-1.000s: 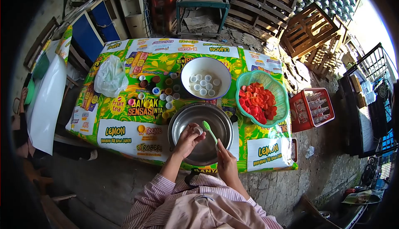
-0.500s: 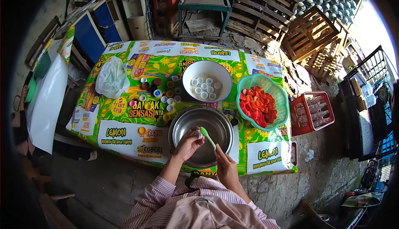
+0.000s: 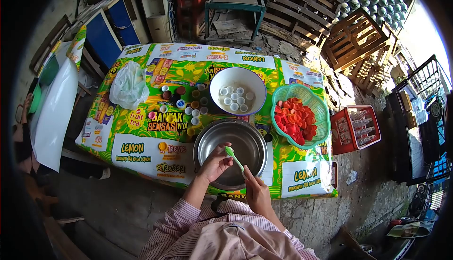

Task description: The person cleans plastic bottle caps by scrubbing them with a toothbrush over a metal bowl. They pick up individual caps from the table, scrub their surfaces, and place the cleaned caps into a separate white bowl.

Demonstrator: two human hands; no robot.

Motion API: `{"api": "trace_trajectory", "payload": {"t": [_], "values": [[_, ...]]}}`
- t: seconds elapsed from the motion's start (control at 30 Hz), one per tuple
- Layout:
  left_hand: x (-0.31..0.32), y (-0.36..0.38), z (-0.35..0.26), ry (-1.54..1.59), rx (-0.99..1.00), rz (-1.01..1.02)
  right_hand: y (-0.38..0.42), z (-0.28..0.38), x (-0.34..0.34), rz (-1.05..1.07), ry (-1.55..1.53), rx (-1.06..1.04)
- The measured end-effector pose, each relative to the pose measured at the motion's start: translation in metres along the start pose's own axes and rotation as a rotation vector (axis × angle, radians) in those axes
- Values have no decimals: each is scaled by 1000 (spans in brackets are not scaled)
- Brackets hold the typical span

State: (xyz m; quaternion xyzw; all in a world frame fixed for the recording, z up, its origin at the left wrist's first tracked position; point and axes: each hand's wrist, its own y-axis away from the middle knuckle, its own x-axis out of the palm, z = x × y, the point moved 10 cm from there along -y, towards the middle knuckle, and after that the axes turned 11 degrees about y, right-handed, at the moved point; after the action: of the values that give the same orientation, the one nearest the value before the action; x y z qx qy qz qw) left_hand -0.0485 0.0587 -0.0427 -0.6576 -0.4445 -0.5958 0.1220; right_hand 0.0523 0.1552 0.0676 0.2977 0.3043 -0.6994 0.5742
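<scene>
My left hand (image 3: 214, 164) is closed in a pinch over the steel basin (image 3: 202, 143), its fingertips round a small white bottle cap that the fingers and brush mostly hide. My right hand (image 3: 256, 188) grips the handle of a light green toothbrush (image 3: 237, 161), whose head lies against the left fingertips. Just beyond the basin, a white enamel bowl (image 3: 228, 78) holds several white caps (image 3: 234, 106) in shallow cloudy water. Loose caps (image 3: 188, 111) in white, brown, yellow and blue lie on the cloth left of the bowl.
A teal plastic basket (image 3: 322, 96) of red caps (image 3: 295, 118) stands at the table's right. A clear plastic bag (image 3: 129, 85) lies at the left. On the floor at right is a red crate (image 3: 343, 132). Wooden pallets (image 3: 302, 12) lean behind. Another person's hand (image 3: 28, 104) shows far left.
The toothbrush head has shifted slightly at the left fingertips, and the white cap there is less visible now. The whole view has moved a little.
</scene>
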Motion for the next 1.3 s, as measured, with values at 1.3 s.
{"api": "trace_trajectory", "payload": {"t": [1.3], "values": [[0,8,10,-166,-117,15,4,-12,-12,-163,2,13]]}}
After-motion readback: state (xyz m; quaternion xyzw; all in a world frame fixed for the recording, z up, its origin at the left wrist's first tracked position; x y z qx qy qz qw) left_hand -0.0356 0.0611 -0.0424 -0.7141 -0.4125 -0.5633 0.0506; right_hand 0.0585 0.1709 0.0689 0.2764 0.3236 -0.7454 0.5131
